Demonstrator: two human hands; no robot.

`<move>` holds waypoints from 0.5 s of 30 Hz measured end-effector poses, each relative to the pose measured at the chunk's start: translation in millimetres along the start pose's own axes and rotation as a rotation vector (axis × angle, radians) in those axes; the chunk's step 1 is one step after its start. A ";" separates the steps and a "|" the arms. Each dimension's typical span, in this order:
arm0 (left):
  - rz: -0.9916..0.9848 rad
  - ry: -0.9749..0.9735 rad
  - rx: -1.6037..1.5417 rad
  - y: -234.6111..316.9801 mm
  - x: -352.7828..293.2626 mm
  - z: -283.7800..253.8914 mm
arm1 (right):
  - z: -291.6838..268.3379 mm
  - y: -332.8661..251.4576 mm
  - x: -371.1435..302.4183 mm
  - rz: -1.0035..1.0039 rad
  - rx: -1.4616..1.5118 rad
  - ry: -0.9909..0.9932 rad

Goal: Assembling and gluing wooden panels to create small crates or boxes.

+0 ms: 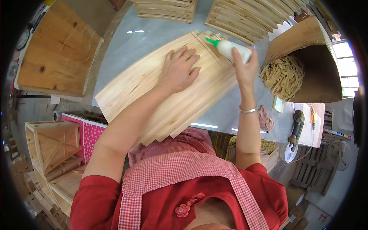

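Note:
Several pale wooden boards (153, 92) lie fanned in an overlapping stack on the grey table, slanting from near left to far right. My left hand (180, 69) rests on the top board, palm down with its fingers apart. In my right hand (245, 68) is a white squeeze bottle (233, 51) with a green nozzle, tipped so the nozzle points left over the far right end of the boards. Its tip is close to the grooved board ends; whether it touches them I cannot tell.
Right of the boards, an open cardboard box (314, 65) lies on its side, spilling tan bands (283, 78). A pink rag (265, 119) and a dark power tool (296, 128) sit nearer. Stacked wooden pieces (245, 17) line the far edge; a large wooden panel (57, 53) stands left.

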State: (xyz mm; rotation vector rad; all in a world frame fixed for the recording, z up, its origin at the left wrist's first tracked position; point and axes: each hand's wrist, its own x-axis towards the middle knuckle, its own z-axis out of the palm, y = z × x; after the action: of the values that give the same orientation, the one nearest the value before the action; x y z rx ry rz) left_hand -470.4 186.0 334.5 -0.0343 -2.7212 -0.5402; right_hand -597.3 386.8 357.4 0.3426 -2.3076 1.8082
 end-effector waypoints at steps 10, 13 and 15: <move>0.009 -0.005 0.003 1.6 -0.3 -3.1 | 22.6 -25.9 7.2 -0.335 -0.323 -0.127; 0.009 0.010 -0.003 0.1 -1.9 -1.7 | -15.6 -31.8 -9.6 -0.388 -0.412 -0.166; 0.005 0.010 0.006 -1.5 -2.4 -1.6 | -38.7 -35.6 -26.2 -0.403 -0.449 -0.172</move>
State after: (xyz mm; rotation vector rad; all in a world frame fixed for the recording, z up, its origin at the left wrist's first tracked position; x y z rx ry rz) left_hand -467.8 184.1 334.4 -0.0365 -2.7127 -0.5298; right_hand -561.5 418.0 392.1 0.8374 -2.4430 1.0784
